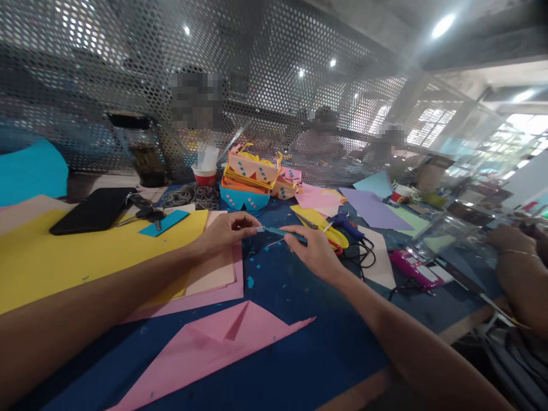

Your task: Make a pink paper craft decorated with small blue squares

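Observation:
Over the dark blue tabletop, my two hands meet at a slim blue pen-like tool [276,230]. My right hand [314,251] is closed around its body. The thumb and fingertips of my left hand [225,231] pinch a small pale, translucent piece [260,229] at the tool's other end; whether it is a cap or a tip I cannot tell. Tiny blue paper bits [250,281] lie scattered beneath. Nearer me is a folded pink paper [214,348]. Close beyond my right hand are yellow-handled scissors [336,237] and a dark blue glue gun [349,225].
Yellow paper [98,257], a black phone [94,210], keys [149,211] and a blue strip [165,222] lie left. Decorated paper boats [246,197] are stacked behind, near a cup [204,174] and bottle [143,154]. Right, a magenta glue gun [415,269] and another person's arm [520,268].

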Tool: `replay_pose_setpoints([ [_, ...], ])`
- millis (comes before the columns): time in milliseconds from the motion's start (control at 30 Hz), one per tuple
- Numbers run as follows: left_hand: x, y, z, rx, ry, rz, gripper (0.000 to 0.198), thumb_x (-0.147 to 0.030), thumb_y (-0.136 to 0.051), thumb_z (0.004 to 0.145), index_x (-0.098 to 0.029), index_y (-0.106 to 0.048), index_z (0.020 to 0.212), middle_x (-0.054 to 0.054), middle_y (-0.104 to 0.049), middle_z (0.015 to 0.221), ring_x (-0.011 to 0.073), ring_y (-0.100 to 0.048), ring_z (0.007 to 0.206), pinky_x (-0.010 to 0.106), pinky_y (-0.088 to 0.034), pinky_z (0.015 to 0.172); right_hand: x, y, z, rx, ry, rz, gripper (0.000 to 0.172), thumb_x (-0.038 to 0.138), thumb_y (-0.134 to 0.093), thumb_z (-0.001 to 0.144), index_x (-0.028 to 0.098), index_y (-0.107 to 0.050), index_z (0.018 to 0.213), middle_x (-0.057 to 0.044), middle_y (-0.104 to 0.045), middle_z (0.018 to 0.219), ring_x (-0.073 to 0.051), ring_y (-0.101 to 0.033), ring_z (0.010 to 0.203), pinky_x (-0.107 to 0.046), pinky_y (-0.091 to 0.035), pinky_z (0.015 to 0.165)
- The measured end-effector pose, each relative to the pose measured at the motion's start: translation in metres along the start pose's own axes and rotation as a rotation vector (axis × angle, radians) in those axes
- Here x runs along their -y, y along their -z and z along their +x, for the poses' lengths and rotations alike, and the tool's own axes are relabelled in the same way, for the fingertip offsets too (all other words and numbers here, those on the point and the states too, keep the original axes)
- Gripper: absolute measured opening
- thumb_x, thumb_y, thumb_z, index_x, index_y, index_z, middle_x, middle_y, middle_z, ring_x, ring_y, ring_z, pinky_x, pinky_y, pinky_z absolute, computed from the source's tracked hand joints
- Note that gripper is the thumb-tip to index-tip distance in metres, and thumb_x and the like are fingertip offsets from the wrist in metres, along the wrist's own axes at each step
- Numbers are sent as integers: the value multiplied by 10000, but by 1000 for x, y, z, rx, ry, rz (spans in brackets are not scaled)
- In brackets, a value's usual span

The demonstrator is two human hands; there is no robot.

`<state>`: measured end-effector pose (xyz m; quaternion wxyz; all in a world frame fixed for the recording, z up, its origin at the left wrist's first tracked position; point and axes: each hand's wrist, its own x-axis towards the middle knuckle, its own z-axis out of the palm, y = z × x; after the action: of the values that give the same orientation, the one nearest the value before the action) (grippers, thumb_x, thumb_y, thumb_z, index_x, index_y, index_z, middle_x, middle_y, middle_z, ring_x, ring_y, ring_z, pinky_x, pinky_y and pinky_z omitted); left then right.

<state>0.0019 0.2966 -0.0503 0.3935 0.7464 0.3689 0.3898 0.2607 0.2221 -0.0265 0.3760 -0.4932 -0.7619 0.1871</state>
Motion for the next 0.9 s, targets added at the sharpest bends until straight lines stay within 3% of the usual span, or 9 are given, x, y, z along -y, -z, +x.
replay_pose_setpoints([
  [300, -3, -1, -2, 11, -27, 5, 511, -689, -814, 816, -206, -820, 984, 83, -828, 1005, 257, -747, 916, 363, -581, 835, 0, -1, 0, 7, -11, -7, 332, 342, -552, 1045, 209, -851, 1101, -34, -761, 758, -228, -740, 811, -334, -547, 795],
  [533, -9, -1, -2, 3, -32, 1, 462, -647, -802, 844, -211, -830, 994, 68, -833, 998, 237, -737, 901, 332, -584, 824, -2, -1, 0, -8, 23, -11, 319, 322, -544, 1055, 235, -839, 1141, -60, -828, 1015, -244, -760, 971, -348, -551, 888],
  [700, -12, -2, -3, 20, -45, 11, 463, -653, -799, 840, -219, -847, 992, 69, -837, 987, 248, -744, 913, 339, -587, 818, -2, -1, 0, 25, 25, 4, 342, 347, -539, 1060, 219, -845, 1143, -34, -757, 805, -217, -715, 811, -319, -528, 785],
  [900, -16, -2, -5, 33, -22, -65, 410, -606, -834, 838, -225, -861, 987, 57, -835, 922, 238, -756, 892, 335, -597, 825, 0, 1, -2, 64, 20, 37, 377, 375, -506, 1077, 194, -830, 1146, -9, -675, 725, -182, -631, 707, -296, -479, 715],
])
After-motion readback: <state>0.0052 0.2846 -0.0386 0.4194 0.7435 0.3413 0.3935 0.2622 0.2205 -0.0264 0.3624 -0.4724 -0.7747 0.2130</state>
